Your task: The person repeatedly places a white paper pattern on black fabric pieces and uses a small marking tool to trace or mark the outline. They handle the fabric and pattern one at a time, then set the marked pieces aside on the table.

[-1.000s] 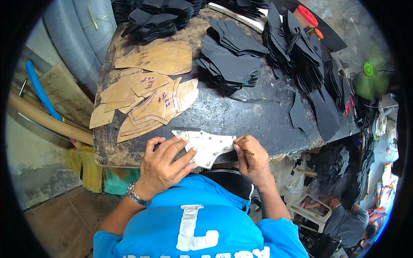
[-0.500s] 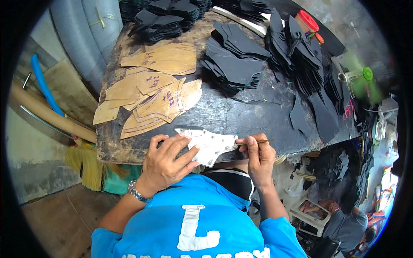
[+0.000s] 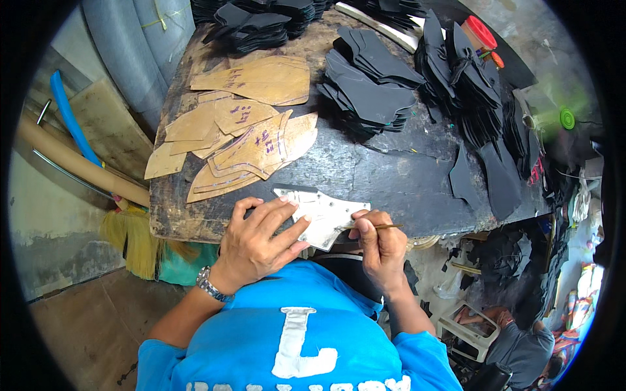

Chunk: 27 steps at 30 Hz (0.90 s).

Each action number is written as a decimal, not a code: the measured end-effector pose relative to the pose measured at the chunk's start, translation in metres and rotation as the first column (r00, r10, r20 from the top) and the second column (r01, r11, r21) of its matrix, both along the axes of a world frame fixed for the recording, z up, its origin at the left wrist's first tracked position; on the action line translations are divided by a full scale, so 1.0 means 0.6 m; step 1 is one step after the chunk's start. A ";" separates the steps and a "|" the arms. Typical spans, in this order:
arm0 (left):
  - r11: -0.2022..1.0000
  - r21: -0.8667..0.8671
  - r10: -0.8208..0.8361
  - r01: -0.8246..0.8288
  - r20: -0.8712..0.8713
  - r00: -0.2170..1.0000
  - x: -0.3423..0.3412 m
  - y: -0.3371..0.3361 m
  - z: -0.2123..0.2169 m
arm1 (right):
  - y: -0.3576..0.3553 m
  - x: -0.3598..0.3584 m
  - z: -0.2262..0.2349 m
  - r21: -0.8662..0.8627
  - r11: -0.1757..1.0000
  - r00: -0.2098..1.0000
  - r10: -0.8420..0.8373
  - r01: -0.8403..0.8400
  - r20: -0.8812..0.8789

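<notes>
Pressing down with fingers spread, the left hand (image 3: 257, 242) lay flat on a pale metal template (image 3: 321, 217) at the near edge of the dark worn table (image 3: 391, 176); its grip was open, not closed round anything, the fingertips pinning the sheet where it hung slightly over the table's lip. The right hand (image 3: 380, 244) sat just beside the template's right edge, its grip closed on a thin marking tool (image 3: 377, 227) whose shaft pointed right while its tip met the template's rim. Under the template a dark piece showed, though its outline could not be made out.

Beyond the hands, a bare strip of table ran across the middle, open from the template to the stacks behind. To the left of that strip, brown cardboard patterns (image 3: 251, 140) overlapped in a loose fan, some reaching close to the table's left edge. At the centre rear stood a pile of black cut pieces (image 3: 368, 91), and to the right further black pieces (image 3: 469, 85) stood crowded, with two single black pieces (image 3: 486, 176) lying flat near the right edge. A red-capped container (image 3: 479, 36) stood at the far right corner.

Left of the table, a blue pipe (image 3: 68, 114) and a cardboard tube (image 3: 78, 166) leaned along the wall, and a straw broom (image 3: 134, 234) rested close under the table's near left corner.
</notes>
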<state>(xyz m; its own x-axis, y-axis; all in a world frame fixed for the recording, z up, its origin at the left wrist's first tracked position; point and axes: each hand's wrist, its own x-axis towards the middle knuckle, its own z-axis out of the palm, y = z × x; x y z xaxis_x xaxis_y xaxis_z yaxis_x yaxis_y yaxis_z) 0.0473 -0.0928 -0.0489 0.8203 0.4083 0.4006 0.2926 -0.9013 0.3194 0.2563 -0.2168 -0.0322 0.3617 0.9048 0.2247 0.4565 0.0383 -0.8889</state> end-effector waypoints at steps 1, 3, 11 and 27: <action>1.000 0.012 0.001 -0.001 0.006 1.000 0.000 0.000 -0.001 | 0.002 -0.001 -0.001 0.010 1.000 0.998 0.012 -0.012 0.060; 1.000 0.010 0.006 -0.006 0.002 1.000 0.000 -0.001 -0.001 | 0.007 -0.002 -0.004 0.028 0.998 0.987 0.043 -0.048 0.152; 1.000 0.019 0.003 -0.004 0.030 1.000 0.001 0.000 -0.004 | 0.001 -0.002 -0.004 0.083 0.989 0.984 0.110 -0.123 0.140; 0.999 0.037 0.003 -0.004 0.033 0.999 0.002 -0.001 -0.009 | 0.008 -0.016 -0.002 0.110 0.931 0.922 0.318 -0.348 0.221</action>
<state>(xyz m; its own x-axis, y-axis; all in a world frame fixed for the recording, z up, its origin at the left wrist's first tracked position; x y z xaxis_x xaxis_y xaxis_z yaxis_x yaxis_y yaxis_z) 0.0484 -0.0932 -0.0542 0.8049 0.3954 0.4425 0.2853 -0.9117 0.2957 0.2468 -0.2122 -0.0336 -0.0195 0.9175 0.3971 0.5595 0.3392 -0.7562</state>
